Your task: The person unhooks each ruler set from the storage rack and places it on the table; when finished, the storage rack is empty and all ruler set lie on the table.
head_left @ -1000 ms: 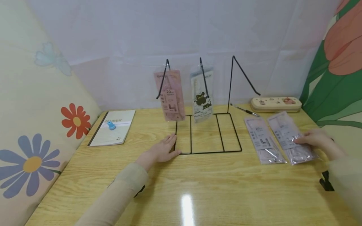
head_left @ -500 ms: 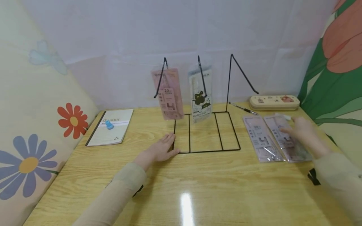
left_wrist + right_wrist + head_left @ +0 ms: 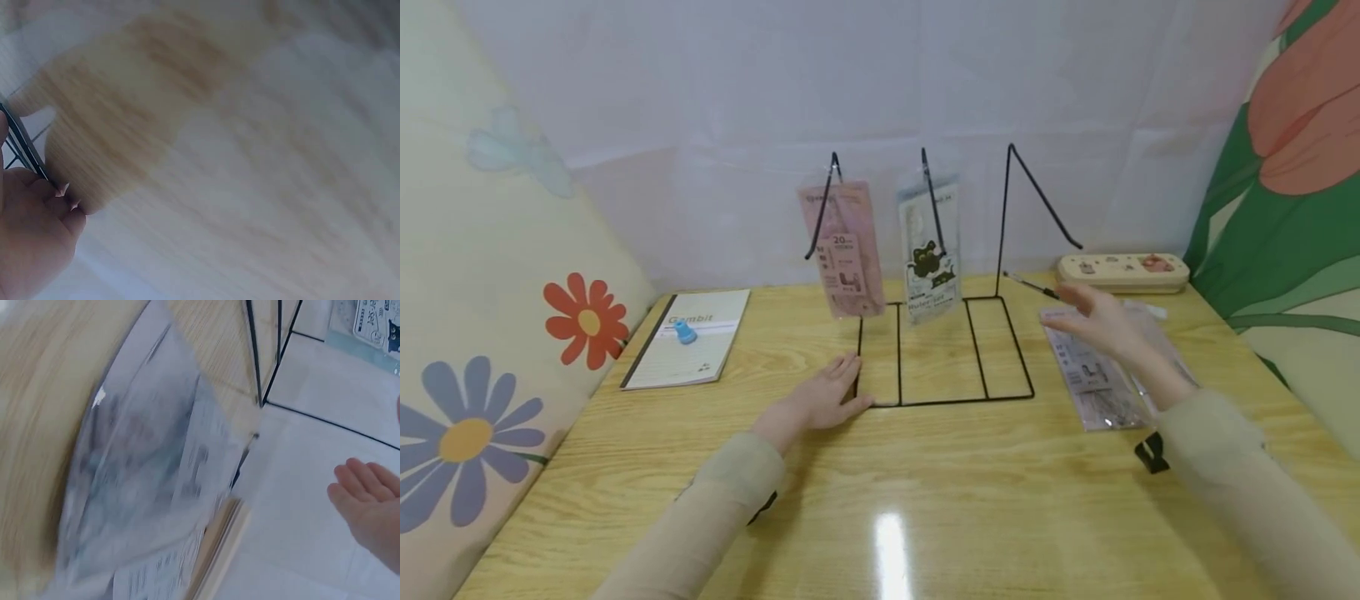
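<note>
My left hand [image 3: 816, 402] rests on the table with its fingers extended against the left base wire of a black wire display rack [image 3: 951, 402]. The left wrist view shows its fingertips right at the wire. My right hand [image 3: 1105, 321], thumb apart from the fingers, is over the left of two lilac ruler packets [image 3: 1086, 367] and holds nothing. The other lilac packet [image 3: 1161, 337] lies partly hidden behind the hand and wrist. A pink packet [image 3: 853, 250] hangs on the rack's left hook, a white ruler-set packet [image 3: 931, 258] on the middle one; the right hook [image 3: 1045, 196] is bare.
A pen [image 3: 1028, 283] lies beside the rack, partly behind the right hand. At the back right is a cream pencil case [image 3: 1123, 273], with a small white object [image 3: 1157, 312] before it. A notebook [image 3: 688, 354] with a small blue cone-shaped thing [image 3: 685, 332] lies left.
My right hand has left the right lilac packet, moving up and then left over the other one. The left hand stays at the rack's base.
</note>
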Demonstrator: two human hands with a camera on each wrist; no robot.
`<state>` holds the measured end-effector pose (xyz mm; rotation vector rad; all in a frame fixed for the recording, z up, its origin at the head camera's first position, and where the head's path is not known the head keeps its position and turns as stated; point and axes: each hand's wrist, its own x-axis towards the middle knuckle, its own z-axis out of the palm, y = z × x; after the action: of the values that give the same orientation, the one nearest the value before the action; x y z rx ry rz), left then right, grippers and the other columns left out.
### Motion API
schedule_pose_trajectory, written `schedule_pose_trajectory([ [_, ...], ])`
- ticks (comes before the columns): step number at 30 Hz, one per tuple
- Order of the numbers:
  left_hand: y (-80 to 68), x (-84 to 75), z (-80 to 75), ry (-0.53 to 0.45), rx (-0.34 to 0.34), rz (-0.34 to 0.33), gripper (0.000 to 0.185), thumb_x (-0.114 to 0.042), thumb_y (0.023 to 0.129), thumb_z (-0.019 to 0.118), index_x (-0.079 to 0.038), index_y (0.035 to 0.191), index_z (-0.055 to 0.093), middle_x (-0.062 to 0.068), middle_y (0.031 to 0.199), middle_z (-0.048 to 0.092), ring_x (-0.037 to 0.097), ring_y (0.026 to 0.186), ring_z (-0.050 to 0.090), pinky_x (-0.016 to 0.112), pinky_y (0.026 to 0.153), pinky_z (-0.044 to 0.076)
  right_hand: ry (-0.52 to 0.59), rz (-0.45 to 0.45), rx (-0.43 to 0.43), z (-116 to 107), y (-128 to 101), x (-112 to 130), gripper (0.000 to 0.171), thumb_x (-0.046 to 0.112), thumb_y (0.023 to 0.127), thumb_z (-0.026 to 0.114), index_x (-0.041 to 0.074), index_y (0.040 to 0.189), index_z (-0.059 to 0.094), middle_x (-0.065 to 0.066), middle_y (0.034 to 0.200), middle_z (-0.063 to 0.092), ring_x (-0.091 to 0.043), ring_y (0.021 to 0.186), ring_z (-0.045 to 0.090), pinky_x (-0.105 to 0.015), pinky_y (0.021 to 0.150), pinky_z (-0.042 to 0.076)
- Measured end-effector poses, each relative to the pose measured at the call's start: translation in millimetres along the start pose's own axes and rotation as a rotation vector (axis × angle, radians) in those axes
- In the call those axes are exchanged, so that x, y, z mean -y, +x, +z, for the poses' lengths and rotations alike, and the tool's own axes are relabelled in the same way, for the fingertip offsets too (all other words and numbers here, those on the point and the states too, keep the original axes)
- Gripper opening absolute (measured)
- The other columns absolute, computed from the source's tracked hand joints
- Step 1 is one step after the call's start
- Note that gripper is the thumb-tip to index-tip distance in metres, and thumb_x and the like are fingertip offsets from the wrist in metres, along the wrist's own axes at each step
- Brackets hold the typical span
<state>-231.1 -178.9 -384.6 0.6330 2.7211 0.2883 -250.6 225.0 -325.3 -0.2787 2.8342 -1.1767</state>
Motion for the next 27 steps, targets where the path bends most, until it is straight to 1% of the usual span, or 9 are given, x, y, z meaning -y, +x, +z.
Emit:
schedule_pose_trajectory([
  [2, 0.2, 0.3, -1.2, -0.002, -0.003, 0.001, 0.078, -0.048, 0.099, 0.038, 0.002, 0.15, 0.008, 0.019, 0.158, 0.003, 0.037, 0.146, 0.004, 0.05, 0.118, 0.013, 0.108, -0.049, 0.014, 9, 8, 4, 0.075, 0.035, 0.091, 0.061, 0.001, 0.147, 0.025, -0.021, 0.151, 0.029, -0.04, 0.14, 0.026, -0.052, 0.116, 0.021],
  [3, 0.3, 0.4, -1.8, -0.001, -0.005, 0.004, 0.078, -0.048, 0.099, 0.038, 0.003, 0.15, 0.008, 0.02, 0.158, 0.003, 0.037, 0.146, 0.004, 0.05, 0.118, 0.014, 0.133, -0.065, 0.016, 14, 12, 6, 0.074, 0.035, 0.091, 0.062, 0.001, 0.147, 0.026, -0.02, 0.151, 0.03, -0.038, 0.14, 0.027, -0.05, 0.116, 0.02],
  [9, 0.6, 1.2, -1.4, 0.021, -0.009, 0.007, 0.078, -0.048, 0.099, 0.039, 0.004, 0.149, 0.01, 0.02, 0.157, 0.005, 0.037, 0.145, 0.006, 0.05, 0.118, 0.013, 0.205, -0.106, 0.051, 39, 33, 23, 0.077, 0.041, 0.09, 0.062, 0.006, 0.148, 0.027, -0.015, 0.152, 0.031, -0.033, 0.141, 0.028, -0.047, 0.117, 0.023],
  [11, 0.7, 0.6, -0.5, 0.023, -0.007, 0.003, 0.077, -0.048, 0.099, 0.039, 0.003, 0.149, 0.01, 0.019, 0.158, 0.005, 0.036, 0.146, 0.006, 0.049, 0.119, 0.013, 0.256, -0.116, 0.06, 45, 38, 29, 0.075, 0.039, 0.09, 0.062, 0.006, 0.148, 0.027, -0.014, 0.152, 0.031, -0.032, 0.141, 0.028, -0.047, 0.116, 0.024],
  [14, 0.5, -0.3, 0.1, 0.016, -0.004, 0.0, 0.077, -0.048, 0.098, 0.039, 0.002, 0.15, 0.01, 0.018, 0.158, 0.005, 0.035, 0.146, 0.005, 0.049, 0.119, 0.013, 0.336, -0.127, 0.063, 53, 45, 39, 0.071, 0.031, 0.091, 0.062, 0.005, 0.147, 0.028, -0.015, 0.151, 0.033, -0.031, 0.14, 0.031, -0.046, 0.115, 0.027],
  [16, 0.2, -0.6, -0.1, 0.012, -0.003, 0.0, 0.077, -0.048, 0.098, 0.039, 0.002, 0.15, 0.01, 0.018, 0.158, 0.005, 0.036, 0.146, 0.005, 0.049, 0.119, 0.013, 0.374, -0.108, 0.066, 57, 50, 45, 0.069, 0.029, 0.091, 0.063, 0.007, 0.147, 0.029, -0.013, 0.151, 0.034, -0.03, 0.139, 0.033, -0.046, 0.114, 0.03],
  [21, -0.2, -0.8, -0.3, 0.007, -0.004, -0.003, 0.077, -0.048, 0.098, 0.039, 0.002, 0.15, 0.009, 0.018, 0.158, 0.004, 0.036, 0.146, 0.005, 0.05, 0.118, 0.014, 0.389, -0.064, 0.062, 66, 64, 58, 0.067, 0.029, 0.091, 0.063, 0.01, 0.146, 0.032, -0.011, 0.15, 0.037, -0.028, 0.137, 0.036, -0.045, 0.113, 0.032],
  [27, -0.5, -2.0, -0.6, 0.02, -0.003, -0.008, 0.077, -0.048, 0.099, 0.039, 0.002, 0.15, 0.009, 0.018, 0.158, 0.005, 0.036, 0.146, 0.005, 0.049, 0.118, 0.014, 0.43, 0.003, 0.054, 81, 76, 67, 0.076, 0.03, 0.088, 0.067, 0.008, 0.148, 0.026, -0.015, 0.148, 0.037, -0.029, 0.135, 0.038, -0.044, 0.113, 0.032],
])
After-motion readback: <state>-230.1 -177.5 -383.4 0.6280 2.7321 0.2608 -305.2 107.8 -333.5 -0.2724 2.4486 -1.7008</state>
